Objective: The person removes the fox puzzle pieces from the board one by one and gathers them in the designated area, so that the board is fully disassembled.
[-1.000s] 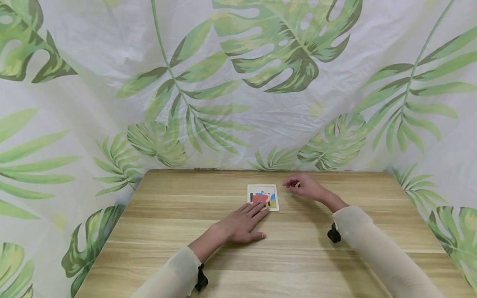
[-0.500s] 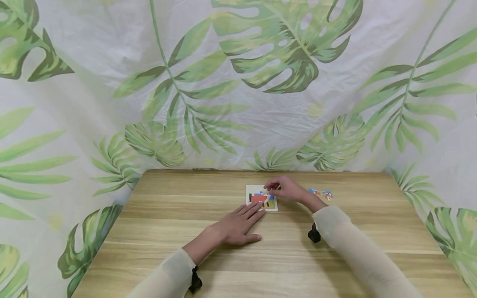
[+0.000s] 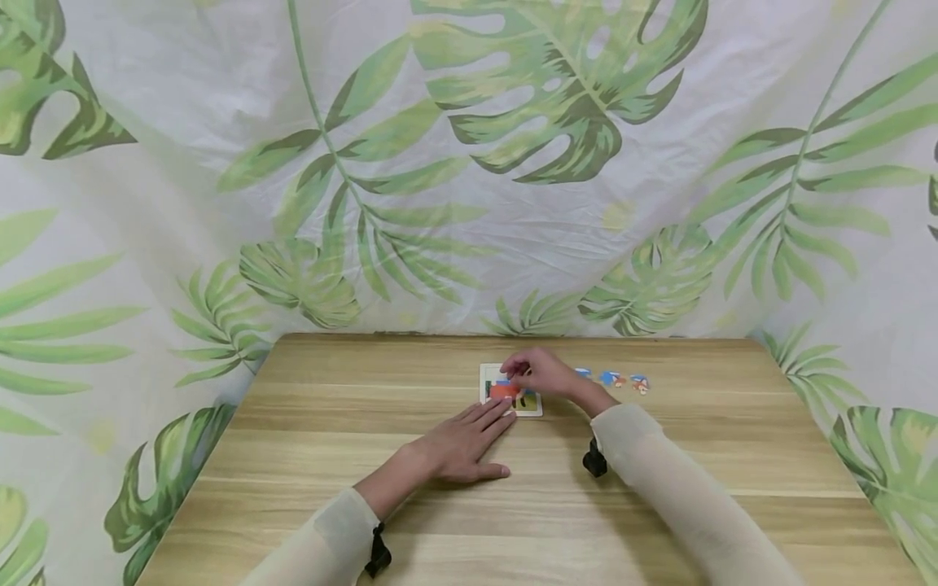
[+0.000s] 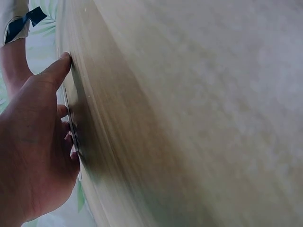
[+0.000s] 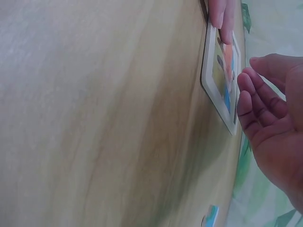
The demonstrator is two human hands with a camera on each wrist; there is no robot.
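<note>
A small jigsaw puzzle point(image 3: 532, 411) in a white-bordered tray lies near the table's far edge, with red, blue and yellow-green parts showing. My left hand point(image 3: 465, 443) lies flat, its straight fingertips resting on the puzzle's near side. Over the puzzle's upper right, my right hand point(image 3: 538, 373) hovers with bent fingers, thumb close to the index finger. In the right wrist view, those fingertips point(image 5: 244, 80) are just above the tray; whether a piece is between them is hidden. Loose puzzle pieces point(image 3: 612, 378) lie to the right, beyond the right wrist.
The wooden table point(image 3: 366, 382) ends at a leaf-patterned cloth point(image 3: 410, 244) hanging behind it. A loose piece point(image 5: 211, 216) shows at the bottom of the right wrist view. Black wrist devices point(image 3: 595, 457) sit on both sleeves.
My right hand has moved left from beside the tray to over the puzzle, uncovering the loose pieces on the right. My left hand has stayed on the puzzle's near side.
</note>
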